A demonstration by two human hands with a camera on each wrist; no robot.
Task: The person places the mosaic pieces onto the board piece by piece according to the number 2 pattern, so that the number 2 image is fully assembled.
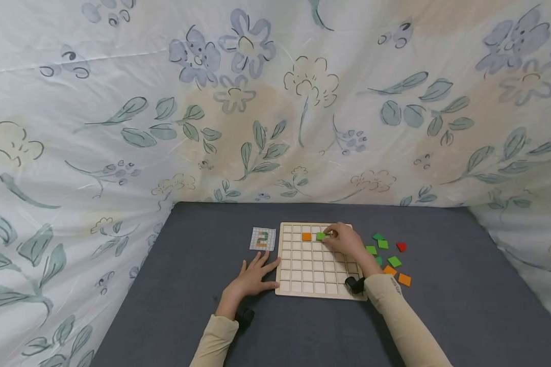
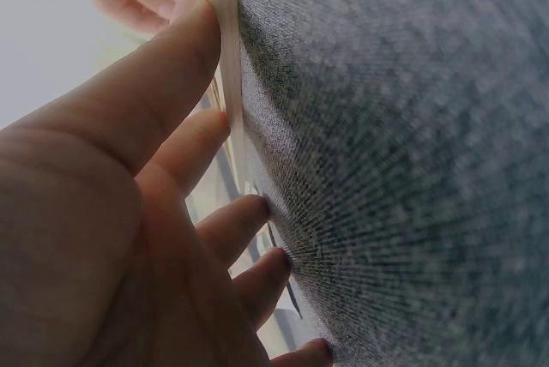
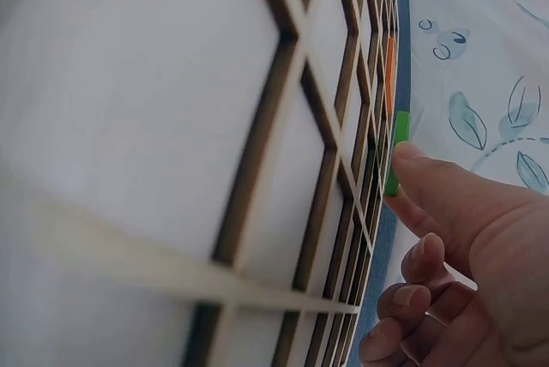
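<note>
Beige sleeves (image 1: 404,321) reach over the dark table (image 1: 312,331). The left hand (image 1: 252,278), fingers spread, touches the left edge of the gridded wooden board (image 1: 306,266); the right hand (image 1: 346,241) pinches a green tile (image 1: 320,236) near its far edge, just right of an orange square tile (image 1: 306,237).
</note>
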